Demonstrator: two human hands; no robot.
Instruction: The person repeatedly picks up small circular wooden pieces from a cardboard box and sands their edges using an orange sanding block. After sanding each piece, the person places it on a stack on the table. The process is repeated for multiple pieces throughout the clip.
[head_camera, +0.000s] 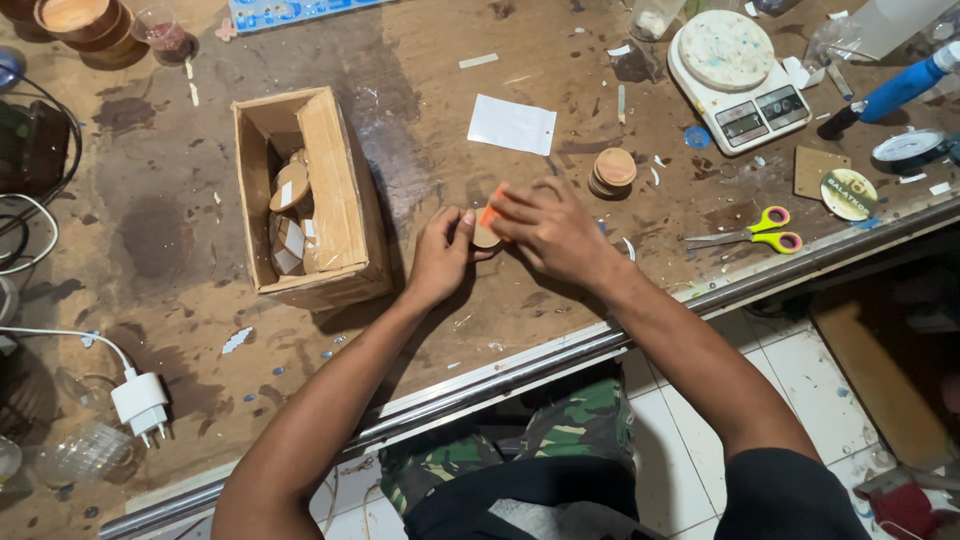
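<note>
Both hands meet at the near table edge: left hand (440, 255) pinches a small wooden disc (486, 238), right hand (548, 230) presses an orange piece (492, 215) onto it, right of the cardboard box (335, 190).

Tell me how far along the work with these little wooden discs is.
Several discs, some with pale labels, already sit in the cardboard box. In hand: the left hand steadies one wooden disc on the workbench while the right hand presses an orange piece onto it. Left: a small stack of discs waits beside the white bag.
</note>
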